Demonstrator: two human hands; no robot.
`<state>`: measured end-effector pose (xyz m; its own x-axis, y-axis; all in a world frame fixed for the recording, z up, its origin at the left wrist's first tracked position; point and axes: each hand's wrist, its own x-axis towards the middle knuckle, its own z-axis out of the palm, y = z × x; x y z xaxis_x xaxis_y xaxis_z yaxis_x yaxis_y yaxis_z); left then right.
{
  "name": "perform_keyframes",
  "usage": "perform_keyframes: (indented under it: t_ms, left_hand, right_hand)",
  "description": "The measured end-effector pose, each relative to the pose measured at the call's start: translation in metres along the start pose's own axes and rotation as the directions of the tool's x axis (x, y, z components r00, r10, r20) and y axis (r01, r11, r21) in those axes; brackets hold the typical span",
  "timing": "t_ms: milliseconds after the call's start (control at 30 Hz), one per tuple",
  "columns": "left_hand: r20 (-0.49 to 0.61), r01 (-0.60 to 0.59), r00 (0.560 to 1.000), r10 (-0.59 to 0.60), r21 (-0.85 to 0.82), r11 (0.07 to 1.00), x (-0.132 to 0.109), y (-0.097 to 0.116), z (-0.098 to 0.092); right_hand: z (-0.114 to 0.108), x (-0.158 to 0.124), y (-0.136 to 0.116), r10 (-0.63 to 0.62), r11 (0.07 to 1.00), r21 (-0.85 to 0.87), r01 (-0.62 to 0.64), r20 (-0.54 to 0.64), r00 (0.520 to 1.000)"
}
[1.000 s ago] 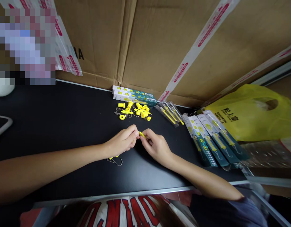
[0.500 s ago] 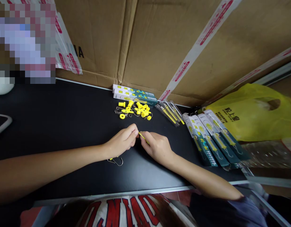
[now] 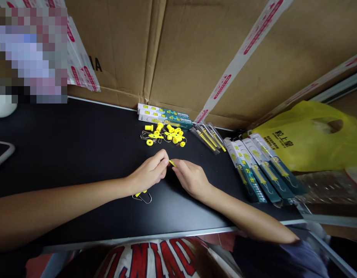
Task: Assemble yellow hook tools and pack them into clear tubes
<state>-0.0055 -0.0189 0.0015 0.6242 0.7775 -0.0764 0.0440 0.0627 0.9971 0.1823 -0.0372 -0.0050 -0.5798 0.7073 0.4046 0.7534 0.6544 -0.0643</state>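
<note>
A: Materials, biggest first?
B: Brown cardboard (image 3: 201, 46) at the back: creased, matte, white-and-red printed tape (image 3: 221, 87) run diagonally, black "IA" visible at left. Below it a smooth black tabletop (image 3: 65, 154) with a pale edge strip. Right side: crinkled, translucent yellow plastic bag (image 3: 306, 143) with a cut-out handle, printed 粒上皇; the smaller lines are too fine to read.

A: Cartons?
B: Slim, glossy, white and teal. A slanted row of cartons (image 3: 261, 166) sits just beside the bag; two more cartons (image 3: 165, 116) lie against the cardboard. Yellow characters, 力计 legible.

A: Hands?
B: Neither spread. Left hand (image 3: 152, 166): fingers curled in, thumb pressed to index. Right hand (image 3: 192, 177): thumb-and-index pinch, other fingers bent. Fingertips nearly meet above the tabletop.

A: Smaller stuff?
B: Clear sleeves (image 3: 208, 138) with yellow strips inside. Left of those, a pile of flanged plugs (image 3: 148, 127), bent metal wire hooks (image 3: 144, 135) and a yellow ring (image 3: 149, 142). One more hook (image 3: 146, 198) near the left wrist, partly hidden.

A: And the work?
B: Thin yellow plastic piece (image 3: 172, 163), pinched between both hands' fingertips, ends covered.
</note>
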Motion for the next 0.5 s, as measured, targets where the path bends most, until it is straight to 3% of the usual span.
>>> perform_keyframes:
  t_ms: [133, 267, 500]
  left_hand:
    - [-0.020, -0.041, 0.999, 0.041, -0.003, 0.999, 0.001, -0.003, 0.000]
    - [-0.096, -0.100, 0.991, 0.096, -0.035, 0.994, 0.004, -0.007, 0.001]
    - [-0.076, -0.115, 0.992, 0.105, -0.139, 0.984, 0.007, -0.012, -0.002]
  right_hand:
    - [-0.001, 0.000, 0.001, 0.026, 0.993, 0.113, -0.022, -0.036, 0.999]
    - [-0.006, 0.000, -0.001, 0.117, 0.949, 0.294, -0.113, 0.002, 0.993]
    - [-0.009, 0.000, 0.004, 0.386, 0.709, 0.607, -0.358, 0.090, 0.918]
